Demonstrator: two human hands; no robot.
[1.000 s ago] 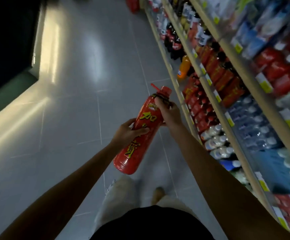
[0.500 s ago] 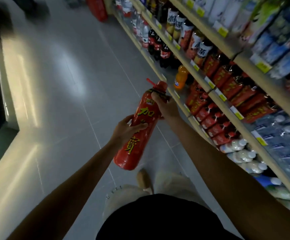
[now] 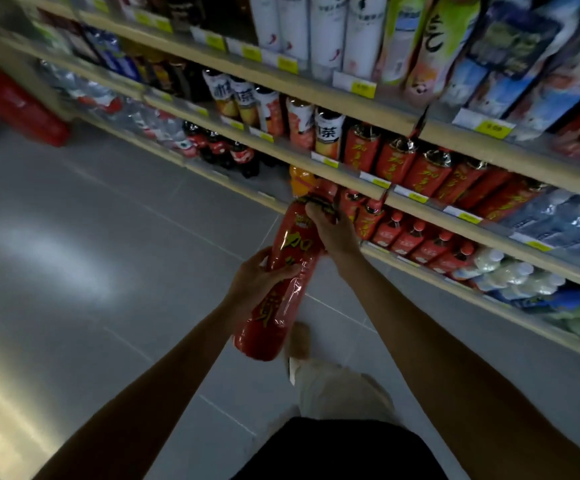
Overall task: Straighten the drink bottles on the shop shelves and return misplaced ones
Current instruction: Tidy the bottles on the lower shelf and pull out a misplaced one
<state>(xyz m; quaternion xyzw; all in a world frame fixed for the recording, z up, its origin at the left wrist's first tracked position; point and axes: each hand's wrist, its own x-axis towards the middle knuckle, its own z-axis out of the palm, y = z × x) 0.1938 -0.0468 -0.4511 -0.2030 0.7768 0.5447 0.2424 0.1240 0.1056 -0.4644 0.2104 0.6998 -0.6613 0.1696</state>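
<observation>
Writing in yellow, 加 readable, marks the red bottle I hold tilted toward one o'clock near the shelves, left hand curled round its middle, right hand gripping its neck.

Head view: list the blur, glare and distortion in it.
Head view: dim overall; motion blur smears the shelves toward both side edges; pale glare patch on the floor; wide lens bows the shelf lines; the red bottle, gripped by the left hand and right hand, shows shiny highlights.
</observation>
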